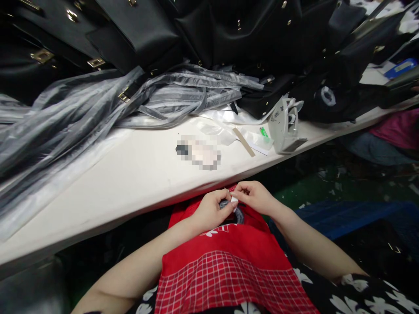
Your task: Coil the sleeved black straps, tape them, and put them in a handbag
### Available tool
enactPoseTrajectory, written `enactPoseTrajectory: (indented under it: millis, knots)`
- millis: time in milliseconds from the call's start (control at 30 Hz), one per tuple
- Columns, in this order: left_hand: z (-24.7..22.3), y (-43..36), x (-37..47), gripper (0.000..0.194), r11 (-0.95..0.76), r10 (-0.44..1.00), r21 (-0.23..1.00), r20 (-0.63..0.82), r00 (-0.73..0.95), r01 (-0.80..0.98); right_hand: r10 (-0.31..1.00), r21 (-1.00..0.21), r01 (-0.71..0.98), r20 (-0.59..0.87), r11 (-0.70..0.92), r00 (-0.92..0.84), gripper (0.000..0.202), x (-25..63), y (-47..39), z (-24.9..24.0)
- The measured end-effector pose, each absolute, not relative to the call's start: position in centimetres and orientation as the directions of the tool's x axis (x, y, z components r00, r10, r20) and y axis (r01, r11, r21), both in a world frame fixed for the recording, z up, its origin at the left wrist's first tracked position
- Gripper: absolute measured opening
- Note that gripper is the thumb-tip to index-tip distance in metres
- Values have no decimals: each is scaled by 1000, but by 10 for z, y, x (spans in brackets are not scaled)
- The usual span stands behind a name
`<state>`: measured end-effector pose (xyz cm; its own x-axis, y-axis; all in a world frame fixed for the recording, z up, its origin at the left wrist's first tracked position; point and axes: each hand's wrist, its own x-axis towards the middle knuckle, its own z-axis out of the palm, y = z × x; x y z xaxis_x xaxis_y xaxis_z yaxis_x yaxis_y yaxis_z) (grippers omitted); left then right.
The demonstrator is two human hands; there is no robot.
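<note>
My left hand (pixel 211 209) and my right hand (pixel 257 196) meet in my lap, just below the edge of the white table (pixel 131 179). Together they pinch a small dark grey piece (pixel 225 204) with a white bit (pixel 234 199) at the fingertips. What the piece is cannot be told. Under my hands lies a red apron (pixel 225 266) with a checked lower panel.
Black handbags (pixel 147 30) with gold clasps pile up at the table's far side, with grey plastic wraps (pixel 98 109) spilling in front. A white tape dispenser (pixel 286 126), a flat strip (pixel 244 142) and clear bags (pixel 216 131) lie mid-table. Another person's sleeve (pixel 399 128) shows at right.
</note>
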<state>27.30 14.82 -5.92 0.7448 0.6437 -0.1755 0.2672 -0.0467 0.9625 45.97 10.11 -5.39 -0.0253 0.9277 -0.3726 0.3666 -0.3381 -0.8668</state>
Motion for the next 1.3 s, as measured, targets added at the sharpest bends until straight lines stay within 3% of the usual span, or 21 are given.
enactPoseTrajectory:
  millis: [100, 167, 267, 367, 500, 700, 833, 967, 1300]
  knots:
    - [-59, 146, 273, 18, -77, 629, 968, -137, 765, 238, 864, -846, 218, -504, -487, -24, 53, 458, 97, -69]
    - [-57, 146, 272, 17, -97, 618, 968, -122, 777, 230, 825, -828, 40, -561, -560, -62, 52, 453, 93, -77]
    - [-53, 146, 270, 17, -194, 633, 954, -55, 772, 227, 866, -865, -83, -498, -494, 43, 41, 445, 88, -80]
    - [-53, 145, 271, 16, -274, 707, 921, -1, 707, 276, 919, -920, 76, -374, -384, 121, 33, 444, 86, -72]
    - [-59, 145, 275, 20, -173, 737, 938, -79, 671, 302, 955, -913, 288, -296, -288, 17, 36, 454, 85, -58]
    - [-67, 147, 280, 23, -185, 674, 949, -67, 736, 255, 936, -914, 306, -322, -267, -145, 38, 472, 86, -47]
    - [-68, 147, 280, 21, -190, 687, 939, -82, 722, 288, 914, -940, 173, -329, -294, -237, 36, 477, 86, -44]
    - [-66, 146, 279, 17, -167, 716, 928, -118, 688, 334, 915, -926, 158, -369, -344, -166, 26, 471, 89, -40]
    - [-59, 140, 280, 21, -150, 725, 935, -117, 678, 322, 865, -874, 169, -480, -456, -145, 26, 465, 95, -43]
